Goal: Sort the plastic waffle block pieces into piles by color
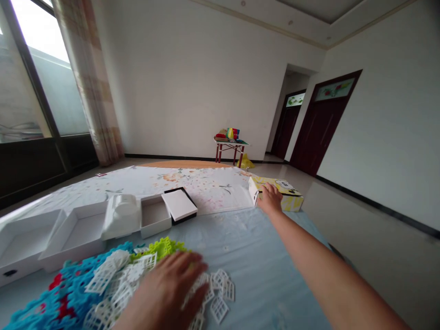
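My left hand [170,286] lies flat, fingers spread, on a heap of plastic lattice pieces [113,279] in white, blue, red and lime green at the near edge of the blue-covered table [261,266]. My right arm stretches far out. My right hand [270,198] rests on the near end of a yellow patterned box [287,192] at the table's far right corner, fingers curved over its edge.
Several open white boxes [79,229] and a white lid on a black tray [179,205] stand at the left and middle. A floral cloth [154,181] covers the far half. Beyond are a small red table [229,149] with toys, dark doors [323,123] and a window.
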`<move>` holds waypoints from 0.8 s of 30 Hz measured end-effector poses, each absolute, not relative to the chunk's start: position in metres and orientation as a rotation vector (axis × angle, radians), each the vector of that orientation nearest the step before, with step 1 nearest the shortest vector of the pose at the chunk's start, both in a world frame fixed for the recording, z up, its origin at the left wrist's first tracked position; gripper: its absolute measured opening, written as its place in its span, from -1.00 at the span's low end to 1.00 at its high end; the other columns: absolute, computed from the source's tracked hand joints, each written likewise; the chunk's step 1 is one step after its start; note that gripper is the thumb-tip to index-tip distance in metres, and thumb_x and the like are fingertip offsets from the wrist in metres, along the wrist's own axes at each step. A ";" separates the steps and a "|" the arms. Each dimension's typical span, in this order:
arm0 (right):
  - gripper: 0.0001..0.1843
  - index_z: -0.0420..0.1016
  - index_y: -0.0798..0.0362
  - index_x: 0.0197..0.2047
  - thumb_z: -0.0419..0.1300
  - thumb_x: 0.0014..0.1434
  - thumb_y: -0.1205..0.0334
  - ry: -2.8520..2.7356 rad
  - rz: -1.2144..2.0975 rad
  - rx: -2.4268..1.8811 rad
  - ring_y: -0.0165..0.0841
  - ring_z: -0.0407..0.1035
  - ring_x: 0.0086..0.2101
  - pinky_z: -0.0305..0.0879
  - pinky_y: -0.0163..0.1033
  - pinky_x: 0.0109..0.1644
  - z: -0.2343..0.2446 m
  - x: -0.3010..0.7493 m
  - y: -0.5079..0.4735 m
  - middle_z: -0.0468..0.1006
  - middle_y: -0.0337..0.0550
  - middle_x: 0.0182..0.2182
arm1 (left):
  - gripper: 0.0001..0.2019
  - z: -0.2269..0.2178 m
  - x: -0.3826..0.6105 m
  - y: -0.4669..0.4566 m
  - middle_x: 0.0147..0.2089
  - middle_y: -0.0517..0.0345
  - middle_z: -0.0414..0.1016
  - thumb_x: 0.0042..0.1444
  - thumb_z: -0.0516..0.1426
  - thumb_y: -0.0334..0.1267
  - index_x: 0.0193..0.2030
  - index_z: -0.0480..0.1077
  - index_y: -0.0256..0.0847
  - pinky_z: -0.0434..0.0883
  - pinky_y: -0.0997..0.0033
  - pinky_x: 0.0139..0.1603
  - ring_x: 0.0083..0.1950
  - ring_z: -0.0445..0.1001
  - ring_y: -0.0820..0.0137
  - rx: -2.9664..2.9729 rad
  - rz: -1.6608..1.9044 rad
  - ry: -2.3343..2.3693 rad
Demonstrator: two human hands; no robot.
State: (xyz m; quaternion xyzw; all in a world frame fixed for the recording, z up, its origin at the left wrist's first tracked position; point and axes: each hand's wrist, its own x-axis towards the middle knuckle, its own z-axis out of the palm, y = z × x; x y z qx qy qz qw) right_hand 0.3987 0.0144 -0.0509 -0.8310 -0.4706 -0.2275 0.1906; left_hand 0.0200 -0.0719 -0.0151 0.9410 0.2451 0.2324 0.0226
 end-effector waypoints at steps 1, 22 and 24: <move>-0.47 0.23 0.01 0.10 0.10 0.01 0.22 -1.302 -0.611 -2.394 -0.15 -0.10 0.14 -0.10 -0.02 0.12 -0.051 0.406 0.015 0.12 -0.09 0.17 | -0.70 -0.011 0.024 -0.054 -0.09 0.04 0.44 0.10 -0.05 -0.18 -0.08 0.38 -0.08 0.34 0.21 -0.07 -0.10 0.39 0.28 2.903 0.642 0.958; -0.65 0.39 0.12 -0.09 -0.06 0.11 0.26 -1.428 -0.622 -2.445 -0.13 0.21 -0.06 0.03 -0.06 -0.08 -0.064 0.420 0.044 0.40 0.06 -0.09 | -0.62 -0.048 0.038 0.089 0.06 0.00 0.33 0.08 -0.07 -0.34 0.06 0.28 -0.19 0.22 0.20 0.04 0.06 0.28 0.19 2.817 0.496 1.492; -0.67 0.40 0.12 -0.12 -0.07 0.11 0.28 -1.472 -0.661 -2.420 -0.15 0.24 -0.09 0.04 -0.10 -0.09 -0.064 0.418 0.034 0.42 0.04 -0.11 | -0.59 -0.042 0.035 0.088 0.10 -0.07 0.30 0.05 0.00 -0.30 0.08 0.26 -0.24 0.21 0.13 0.05 0.10 0.24 0.11 2.799 0.493 1.512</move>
